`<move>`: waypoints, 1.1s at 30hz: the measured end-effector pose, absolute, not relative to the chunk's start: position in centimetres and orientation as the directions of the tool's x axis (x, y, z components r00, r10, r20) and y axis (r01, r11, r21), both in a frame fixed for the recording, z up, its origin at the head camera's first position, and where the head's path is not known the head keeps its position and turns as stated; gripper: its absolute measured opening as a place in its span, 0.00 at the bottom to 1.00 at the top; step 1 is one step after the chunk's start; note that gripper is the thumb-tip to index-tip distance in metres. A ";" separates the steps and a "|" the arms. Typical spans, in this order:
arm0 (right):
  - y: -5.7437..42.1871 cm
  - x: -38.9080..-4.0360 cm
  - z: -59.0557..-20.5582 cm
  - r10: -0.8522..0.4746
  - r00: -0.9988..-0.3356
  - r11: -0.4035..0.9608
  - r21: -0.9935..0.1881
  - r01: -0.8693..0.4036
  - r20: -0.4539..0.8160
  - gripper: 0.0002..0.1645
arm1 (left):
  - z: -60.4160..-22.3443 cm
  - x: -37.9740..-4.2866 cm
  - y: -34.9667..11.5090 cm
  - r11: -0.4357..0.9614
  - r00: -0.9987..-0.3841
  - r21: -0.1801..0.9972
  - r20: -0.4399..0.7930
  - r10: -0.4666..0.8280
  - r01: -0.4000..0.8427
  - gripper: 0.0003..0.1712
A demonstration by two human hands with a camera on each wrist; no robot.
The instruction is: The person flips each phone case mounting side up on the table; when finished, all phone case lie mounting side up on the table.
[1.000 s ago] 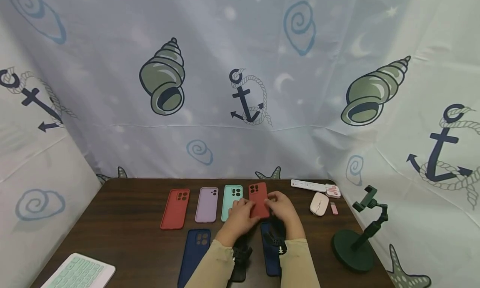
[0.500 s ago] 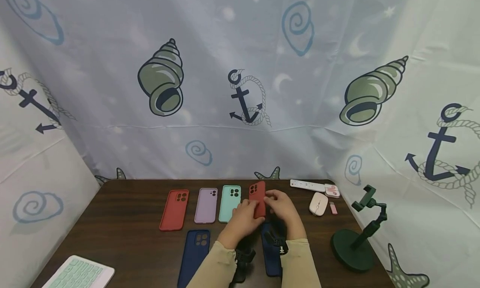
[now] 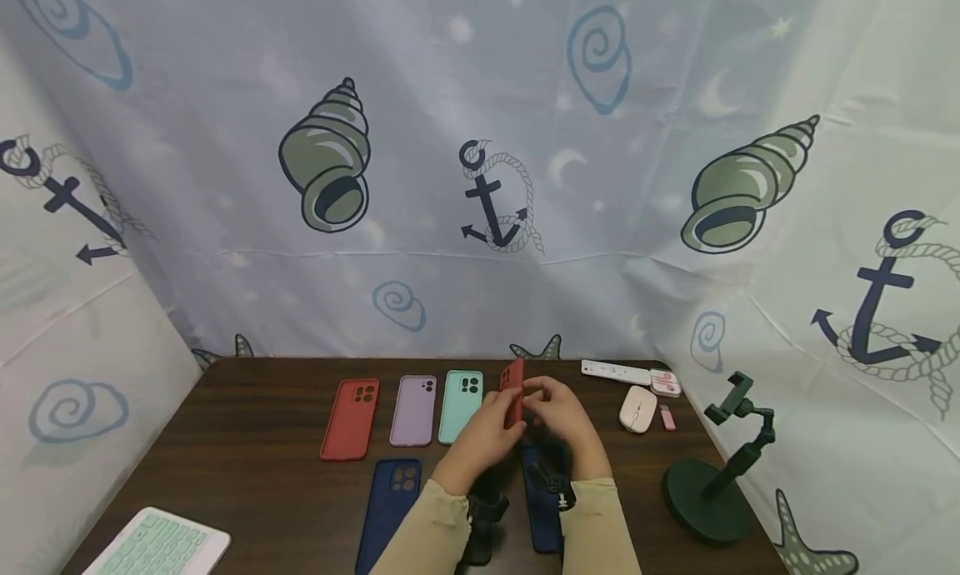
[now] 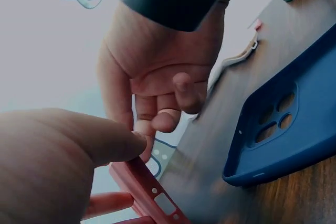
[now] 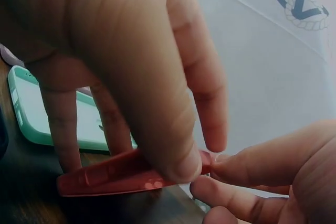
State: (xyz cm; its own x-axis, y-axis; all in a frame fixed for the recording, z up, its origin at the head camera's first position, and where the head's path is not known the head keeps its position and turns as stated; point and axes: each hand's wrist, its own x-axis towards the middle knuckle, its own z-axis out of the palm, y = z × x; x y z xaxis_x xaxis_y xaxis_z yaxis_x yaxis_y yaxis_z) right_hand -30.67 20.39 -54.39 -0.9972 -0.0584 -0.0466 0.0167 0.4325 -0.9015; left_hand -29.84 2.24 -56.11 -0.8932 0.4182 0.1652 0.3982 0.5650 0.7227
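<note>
A red phone case (image 3: 512, 382) is held up over the far middle of the table, its narrow side turned toward the head camera. My left hand (image 3: 480, 437) grips it, thumb on one side and fingers on the other. The side cutouts of the red case (image 4: 164, 203) show in the left wrist view. My right hand (image 3: 562, 412) is at the case's right edge. In the right wrist view the right thumb (image 5: 247, 163) and a finger pinch the end of the red case (image 5: 105, 179). The right hand's other fingers (image 4: 168, 119) are bent and hold nothing.
Another red case (image 3: 350, 421), a lilac case (image 3: 412, 412) and a mint case (image 3: 459, 404) lie left of my hands. Blue cases (image 3: 386, 508) (image 3: 542, 508) lie nearer. Keyboard (image 3: 161, 546), white mouse (image 3: 637, 410), remote (image 3: 615, 371) and green stand (image 3: 705, 500) are around the sides.
The red case has turned from its flat back facing the head camera to nearly edge-on. The left hand has rotated with it; the right hand has stayed at its edge.
</note>
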 end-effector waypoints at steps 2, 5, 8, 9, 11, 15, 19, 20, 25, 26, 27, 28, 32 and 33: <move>20.4 -30.7 -54.5 -0.055 -0.998 0.435 -0.900 0.016 -0.044 0.21 | -56.0 -30.0 2.2 0.565 -0.892 0.720 0.173 0.417 0.403 0.34; 20.4 -30.9 -54.7 -0.044 -0.998 0.443 -0.896 0.025 -0.050 0.19 | -56.0 -30.1 2.0 0.566 -0.894 0.719 0.180 0.411 0.405 0.33; 20.4 -31.0 -54.9 -0.051 -0.996 0.481 -0.876 0.037 -0.070 0.20 | -55.8 -30.2 1.9 0.564 -0.901 0.730 0.167 0.400 0.385 0.33; 20.4 -31.0 -55.0 -0.062 -0.995 0.499 -0.866 0.038 -0.079 0.21 | -55.7 -30.2 1.8 0.558 -0.904 0.739 0.160 0.397 0.376 0.33; 20.4 -31.1 -55.2 -0.085 -0.992 0.552 -0.833 0.032 -0.095 0.22 | -55.6 -30.2 1.7 0.550 -0.905 0.750 0.152 0.397 0.367 0.33; 20.3 -31.3 -55.8 -0.126 -0.986 0.645 -0.764 -0.002 -0.105 0.24 | -55.4 -30.3 1.5 0.544 -0.906 0.760 0.138 0.400 0.355 0.34; 20.2 -31.3 -56.3 -0.133 -0.985 0.675 -0.738 -0.009 -0.110 0.25 | -55.5 -30.4 1.5 0.551 -0.912 0.763 0.119 0.393 0.337 0.34; 20.2 -31.3 -56.4 -0.136 -0.984 0.675 -0.737 -0.008 -0.114 0.25 | -55.5 -30.4 1.4 0.550 -0.911 0.765 0.117 0.395 0.336 0.34; 20.3 -31.2 -56.3 -0.138 -0.983 0.673 -0.740 -0.004 -0.121 0.24 | -55.8 -30.5 1.3 0.518 -0.912 0.791 0.120 0.391 0.326 0.32; 20.3 -31.2 -56.2 -0.133 -0.984 0.670 -0.742 0.000 -0.121 0.24 | -55.9 -30.5 1.3 0.520 -0.916 0.791 0.124 0.381 0.323 0.31; 20.3 -31.2 -56.1 -0.132 -0.984 0.670 -0.743 -0.001 -0.118 0.24 | -56.0 -30.5 1.3 0.525 -0.923 0.790 0.126 0.365 0.316 0.29; 20.4 -31.2 -56.0 -0.125 -0.985 0.669 -0.743 0.004 -0.118 0.24 | -56.2 -30.6 1.3 0.535 -0.929 0.786 0.129 0.346 0.308 0.27; 20.5 -31.1 -55.9 -0.087 -0.988 0.669 -0.742 0.036 -0.126 0.24 | -56.6 -30.7 1.3 0.609 -0.941 0.726 0.172 0.291 0.320 0.22; 20.5 -31.1 -55.9 -0.081 -0.988 0.671 -0.740 0.042 -0.129 0.25 | -56.7 -30.7 1.3 0.634 -0.943 0.703 0.178 0.282 0.322 0.22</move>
